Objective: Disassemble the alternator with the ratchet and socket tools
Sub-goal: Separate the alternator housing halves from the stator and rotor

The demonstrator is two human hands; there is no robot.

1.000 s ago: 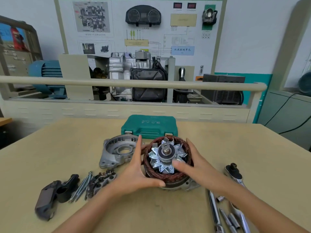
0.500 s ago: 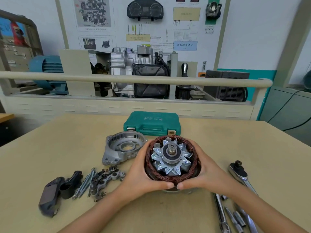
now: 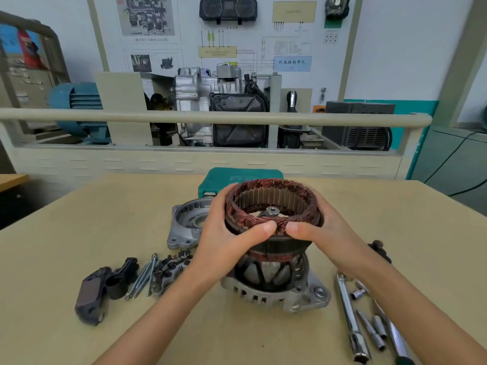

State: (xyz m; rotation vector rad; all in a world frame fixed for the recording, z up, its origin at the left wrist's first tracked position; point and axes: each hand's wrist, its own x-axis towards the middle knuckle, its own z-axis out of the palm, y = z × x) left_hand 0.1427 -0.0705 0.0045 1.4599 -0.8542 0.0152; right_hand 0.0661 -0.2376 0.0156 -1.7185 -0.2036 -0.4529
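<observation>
While both hands — left hand (image 3: pixel 224 233), right hand (image 3: pixel 324 227) — grip the stator (image 3: pixel 271 206) raised above the housing (image 3: pixel 276 291), cover (image 3: pixel 184 222), bolts (image 3: pixel 141 277) and rectifier (image 3: pixel 168 270) lie left; the rotor, seemingly inside, remains — well past halfway.

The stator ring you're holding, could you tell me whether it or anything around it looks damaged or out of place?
Nothing stands out. The stator ring sits roughly level between the left hand and right hand, above the housing. Its copper windings look intact. Removed parts and tools lie separately on the table.
</observation>
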